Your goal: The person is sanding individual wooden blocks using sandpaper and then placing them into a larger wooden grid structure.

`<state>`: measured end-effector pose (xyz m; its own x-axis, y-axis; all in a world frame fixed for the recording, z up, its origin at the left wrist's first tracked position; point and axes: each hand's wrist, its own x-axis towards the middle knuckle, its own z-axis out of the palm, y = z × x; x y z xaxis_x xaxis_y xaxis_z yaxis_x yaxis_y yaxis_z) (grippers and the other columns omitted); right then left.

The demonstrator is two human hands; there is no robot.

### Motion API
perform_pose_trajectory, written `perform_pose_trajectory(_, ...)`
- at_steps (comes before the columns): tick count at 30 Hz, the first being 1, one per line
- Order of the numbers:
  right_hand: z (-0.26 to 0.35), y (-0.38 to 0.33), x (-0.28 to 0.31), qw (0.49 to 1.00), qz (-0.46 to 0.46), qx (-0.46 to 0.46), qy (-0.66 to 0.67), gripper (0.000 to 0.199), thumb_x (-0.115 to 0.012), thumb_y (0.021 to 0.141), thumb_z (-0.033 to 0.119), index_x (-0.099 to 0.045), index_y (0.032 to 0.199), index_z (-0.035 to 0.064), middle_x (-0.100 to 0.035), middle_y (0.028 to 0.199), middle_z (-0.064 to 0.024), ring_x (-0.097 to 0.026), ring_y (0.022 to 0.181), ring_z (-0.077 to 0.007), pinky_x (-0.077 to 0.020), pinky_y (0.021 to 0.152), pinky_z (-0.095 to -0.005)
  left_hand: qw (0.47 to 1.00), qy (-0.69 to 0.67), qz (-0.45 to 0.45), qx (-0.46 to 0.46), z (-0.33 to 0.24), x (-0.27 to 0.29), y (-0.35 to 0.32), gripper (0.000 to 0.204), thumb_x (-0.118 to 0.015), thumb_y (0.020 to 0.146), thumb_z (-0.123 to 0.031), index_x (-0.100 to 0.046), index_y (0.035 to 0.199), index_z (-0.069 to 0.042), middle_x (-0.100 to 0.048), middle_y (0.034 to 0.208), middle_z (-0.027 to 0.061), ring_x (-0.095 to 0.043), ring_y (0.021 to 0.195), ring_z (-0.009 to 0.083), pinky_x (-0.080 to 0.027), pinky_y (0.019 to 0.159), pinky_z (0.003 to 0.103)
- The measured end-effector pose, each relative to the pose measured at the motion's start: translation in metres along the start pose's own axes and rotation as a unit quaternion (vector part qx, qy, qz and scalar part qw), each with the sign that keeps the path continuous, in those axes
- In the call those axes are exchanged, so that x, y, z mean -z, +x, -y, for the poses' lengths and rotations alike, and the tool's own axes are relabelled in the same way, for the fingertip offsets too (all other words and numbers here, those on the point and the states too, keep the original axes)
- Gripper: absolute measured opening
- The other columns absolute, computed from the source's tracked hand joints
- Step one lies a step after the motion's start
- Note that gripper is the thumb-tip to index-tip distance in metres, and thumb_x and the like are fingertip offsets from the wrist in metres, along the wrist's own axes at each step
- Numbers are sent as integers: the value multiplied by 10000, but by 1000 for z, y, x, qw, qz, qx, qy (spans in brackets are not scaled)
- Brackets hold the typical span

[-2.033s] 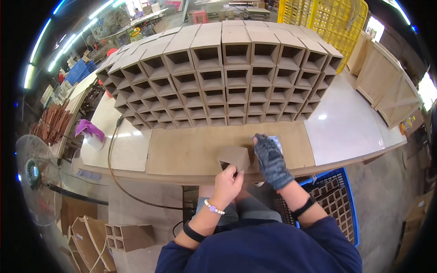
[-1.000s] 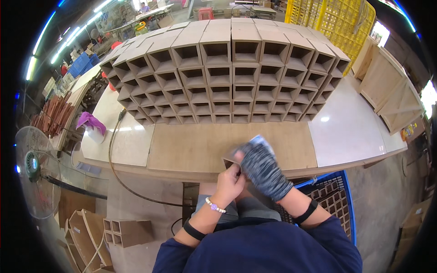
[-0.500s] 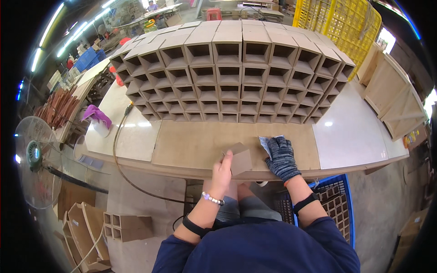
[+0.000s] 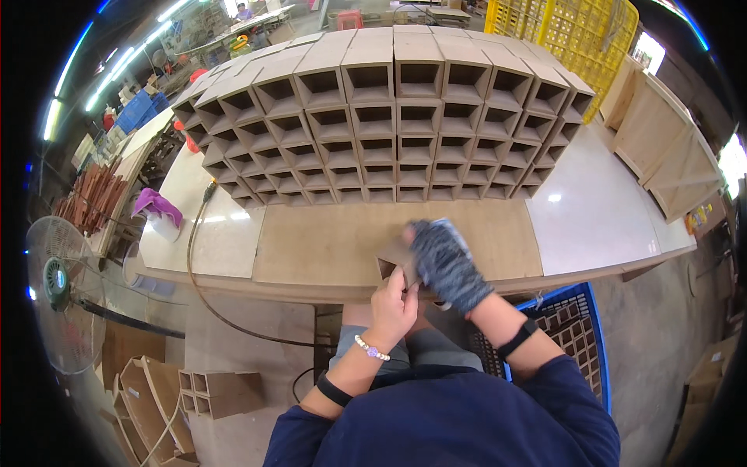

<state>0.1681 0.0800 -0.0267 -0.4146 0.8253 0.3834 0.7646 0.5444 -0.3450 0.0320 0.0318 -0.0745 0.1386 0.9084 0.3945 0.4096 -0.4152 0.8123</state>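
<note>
At left, the bare left hand (image 4: 394,308) is pinching the small brown box (image 4: 396,254) by its near side, at the table's (image 4: 327,241) front edge. The box is turned now: its opening shows, which half a second ago was hidden. At right, the gloved right hand (image 4: 450,265), earlier apart, has come blurred to the box, grasping a pale sheet (image 4: 447,224).

A hollow brown block (image 4: 394,253), open end showing, is held beside a mostly hidden pale sheet (image 4: 444,223).

I monitor one fisheye view, head-worn, facing down and forward over the workbench (image 4: 327,237), close range.
</note>
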Motion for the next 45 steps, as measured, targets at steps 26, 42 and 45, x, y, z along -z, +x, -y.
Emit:
perform_pose_trajectory(26,6,-30,21,998,18,-2,-57,347,-441,829,74,-472,1167,-1,-537,1094,-178,-495,1040,-314,-344,943,-385,982,119,-3,-145,0,-16,-2,302,-551,679,12,-510,977,45,-571,665,176,-573,675,326,-457,741,399)
perform_pose_trajectory(42,-56,-47,-28,984,-106,-16,-144,245,-403,852,92,-540,1040,15,-542,1013,-195,-511,953,-331,-372,870,-413,976,131,-24,-171,-6,-22,-8,260,-532,665,29,-508,923,54,-563,655,180,-558,645,349,-455,752,421)
perform_pose_trajectory(45,-33,-44,-17,980,-134,-4,-144,255,-398,856,96,-539,1058,27,-548,1021,-181,-514,971,-316,-375,879,-395,977,143,-27,-153,3,-24,-5,263,-530,655,33,-508,916,53,-565,662,179,-558,649,352,-454,748,420)
